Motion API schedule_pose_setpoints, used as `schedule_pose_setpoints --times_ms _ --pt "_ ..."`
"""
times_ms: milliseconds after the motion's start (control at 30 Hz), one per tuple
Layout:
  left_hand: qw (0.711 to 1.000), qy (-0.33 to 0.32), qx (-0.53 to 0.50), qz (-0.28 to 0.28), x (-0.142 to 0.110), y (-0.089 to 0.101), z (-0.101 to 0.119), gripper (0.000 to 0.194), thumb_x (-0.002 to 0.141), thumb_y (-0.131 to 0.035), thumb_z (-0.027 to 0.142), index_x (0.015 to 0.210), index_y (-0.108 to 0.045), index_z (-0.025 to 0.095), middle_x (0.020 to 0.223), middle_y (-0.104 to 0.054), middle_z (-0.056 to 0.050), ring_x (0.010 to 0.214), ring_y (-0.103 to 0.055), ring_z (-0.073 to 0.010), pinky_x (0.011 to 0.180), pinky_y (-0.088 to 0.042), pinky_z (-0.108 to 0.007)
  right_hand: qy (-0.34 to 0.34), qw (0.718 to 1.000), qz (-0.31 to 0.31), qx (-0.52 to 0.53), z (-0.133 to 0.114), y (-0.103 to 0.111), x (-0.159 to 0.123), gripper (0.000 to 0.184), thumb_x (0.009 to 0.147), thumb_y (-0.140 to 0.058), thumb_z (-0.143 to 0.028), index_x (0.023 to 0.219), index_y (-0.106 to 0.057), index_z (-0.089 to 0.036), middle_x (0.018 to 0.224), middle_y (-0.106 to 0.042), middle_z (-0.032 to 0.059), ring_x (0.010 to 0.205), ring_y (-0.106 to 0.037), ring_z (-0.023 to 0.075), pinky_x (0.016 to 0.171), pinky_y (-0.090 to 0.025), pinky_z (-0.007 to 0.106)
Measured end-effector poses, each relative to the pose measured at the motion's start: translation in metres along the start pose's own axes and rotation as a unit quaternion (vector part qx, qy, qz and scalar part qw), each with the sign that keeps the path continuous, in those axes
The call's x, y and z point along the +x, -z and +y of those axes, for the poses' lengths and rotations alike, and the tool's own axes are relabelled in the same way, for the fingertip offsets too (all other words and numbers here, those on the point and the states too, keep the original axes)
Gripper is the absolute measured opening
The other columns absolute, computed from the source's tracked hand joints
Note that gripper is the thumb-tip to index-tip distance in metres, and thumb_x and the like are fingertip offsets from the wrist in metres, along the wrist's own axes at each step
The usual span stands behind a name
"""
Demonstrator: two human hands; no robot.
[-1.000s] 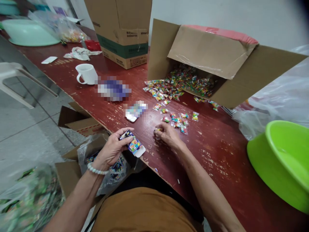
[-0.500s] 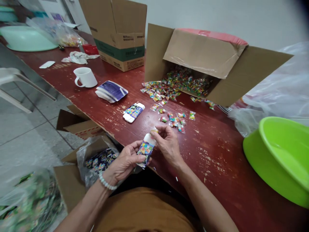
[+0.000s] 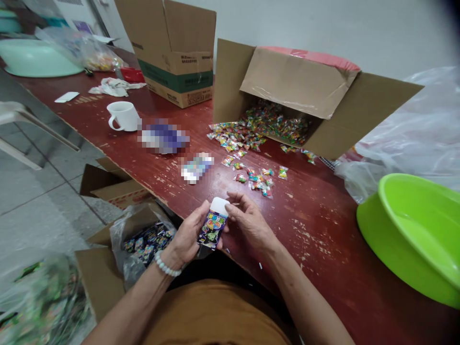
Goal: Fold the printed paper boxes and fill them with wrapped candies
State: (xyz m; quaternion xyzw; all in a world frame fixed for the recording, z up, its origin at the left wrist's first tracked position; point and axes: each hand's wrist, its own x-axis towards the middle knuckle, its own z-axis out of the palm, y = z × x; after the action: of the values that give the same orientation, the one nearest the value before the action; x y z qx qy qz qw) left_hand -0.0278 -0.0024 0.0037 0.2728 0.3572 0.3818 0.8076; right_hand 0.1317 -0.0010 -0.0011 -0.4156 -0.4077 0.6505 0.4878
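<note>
My left hand (image 3: pixel 187 235) grips a small colourful printed box (image 3: pixel 212 225) upright at the near table edge. My right hand (image 3: pixel 247 220) is closed on the box's white top flap, fingers pinched against it. Just beyond my hands lie a few loose small candy packets (image 3: pixel 257 176) on the worn red table (image 3: pixel 316 225). A large cardboard box on its side (image 3: pixel 305 96) spills many more packets onto the table.
A green basin (image 3: pixel 413 235) sits at the right. A white mug (image 3: pixel 124 116), stacked flat boxes (image 3: pixel 163 136), another small box (image 3: pixel 197 167) and an upright carton (image 3: pixel 176 52) stand to the left. A bag-lined floor box (image 3: pixel 143 239) holds filled boxes.
My right hand left the loose packets, carried one to the small box, then pressed onto its top flap. My left hand turned the box upright and drew it nearer.
</note>
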Motion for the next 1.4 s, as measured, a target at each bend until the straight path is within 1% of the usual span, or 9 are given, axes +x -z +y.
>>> schedule_pose_setpoints --times_ms 133,233,367,700,867,1067,1167,1300,1400 --pt "0.998 -0.046 0.034 0.042 0.002 -0.002 -0.012 0.035 0.084 -0.066 0.048 0.088 -0.065 0.014 0.063 -0.068 -0.004 0.044 -0.061 -0.0156 0.039 -0.051 -0.025 -0.041 0.996 -0.076 -0.008 0.003 -0.005 -0.002 0.028 0.084 -0.071 -0.043 0.102 -0.062 -0.023 0.063 -0.056 -0.0055 0.045 -0.051 0.0116 0.047 -0.048 0.026" --pt "0.993 -0.089 0.036 0.063 0.002 -0.004 -0.015 0.031 0.082 -0.071 0.045 0.084 -0.063 0.016 0.063 -0.067 -0.001 0.044 -0.060 -0.0137 0.040 -0.051 -0.023 0.146 0.974 0.004 -0.171 0.004 -0.005 -0.001 0.016 0.087 -0.068 -0.037 0.088 -0.070 -0.022 0.079 -0.066 0.0022 0.064 -0.061 0.0154 0.063 -0.053 0.030" --pt "0.999 0.017 -0.028 0.018 0.000 -0.003 -0.007 0.038 0.089 -0.058 0.054 0.094 -0.064 0.017 0.066 -0.069 -0.004 0.045 -0.063 -0.0171 0.042 -0.053 -0.027 0.297 0.893 -0.004 -0.339 0.003 0.001 0.001 0.015 0.092 -0.061 -0.029 0.092 -0.074 -0.023 0.090 -0.073 0.0069 0.085 -0.066 0.0198 0.082 -0.051 0.034" --pt "0.997 -0.050 0.007 0.064 0.001 -0.008 -0.006 0.062 0.095 -0.042 0.060 0.133 -0.060 0.015 0.078 -0.074 -0.009 0.054 -0.067 -0.0177 0.046 -0.053 -0.025 -0.008 0.998 0.010 -0.061 -0.002 -0.013 0.006 0.022 0.072 -0.079 -0.035 0.079 -0.069 -0.016 0.074 -0.069 0.0012 0.052 -0.054 0.0093 0.050 -0.044 0.022" --pt "0.997 -0.036 0.020 0.062 0.003 -0.001 -0.005 0.065 0.091 -0.050 0.062 0.134 -0.061 0.015 0.079 -0.075 -0.010 0.049 -0.064 -0.0169 0.042 -0.051 -0.025 0.003 0.999 0.007 -0.054 -0.005 -0.011 0.009 0.022 0.073 -0.078 -0.035 0.073 -0.066 -0.017 0.078 -0.071 0.0030 0.051 -0.053 0.0101 0.050 -0.046 0.024" --pt "0.994 -0.012 -0.072 0.082 0.006 -0.004 0.000 0.034 0.083 -0.063 0.030 0.112 -0.071 0.013 0.090 -0.075 -0.009 0.055 -0.065 -0.0149 0.048 -0.054 -0.025 0.164 0.960 -0.055 -0.222 0.002 -0.006 -0.002 0.010 0.084 -0.070 -0.029 0.092 -0.071 -0.022 0.105 -0.068 0.0063 0.099 -0.063 0.0192 0.086 -0.052 0.033" --pt "0.993 -0.041 -0.052 0.097 0.002 -0.003 0.000 0.032 0.081 -0.065 0.033 0.107 -0.070 0.015 0.093 -0.074 -0.008 0.057 -0.065 -0.0158 0.046 -0.052 -0.025 0.157 0.959 -0.068 -0.227 0.008 -0.009 -0.005 0.016 0.083 -0.070 -0.027 0.099 -0.069 -0.023 0.113 -0.062 0.0066 0.096 -0.063 0.0177 0.080 -0.053 0.031" --pt "0.964 -0.131 0.110 0.203 -0.022 0.031 0.007 0.042 0.079 -0.068 0.047 0.107 -0.068 0.016 0.077 -0.071 -0.004 0.060 -0.065 -0.0193 0.050 -0.051 -0.027 0.074 0.977 -0.071 -0.187 0.014 -0.005 -0.004 0.035 0.081 -0.070 -0.028 0.116 -0.062 -0.026 0.113 -0.058 0.0047 0.076 -0.061 0.0119 0.068 -0.053 0.027" --pt "0.890 -0.170 0.293 0.304 -0.042 0.077 0.022 0.045 0.083 -0.060 0.054 0.110 -0.068 0.019 0.090 -0.072 -0.007 0.085 -0.067 -0.0243 0.074 -0.052 -0.032 0.040 0.982 -0.015 -0.185 0.018 0.006 0.001 0.040 0.083 -0.066 -0.028 0.121 -0.057 -0.023 0.089 -0.061 0.0003 0.073 -0.059 0.0127 0.069 -0.050 0.027"
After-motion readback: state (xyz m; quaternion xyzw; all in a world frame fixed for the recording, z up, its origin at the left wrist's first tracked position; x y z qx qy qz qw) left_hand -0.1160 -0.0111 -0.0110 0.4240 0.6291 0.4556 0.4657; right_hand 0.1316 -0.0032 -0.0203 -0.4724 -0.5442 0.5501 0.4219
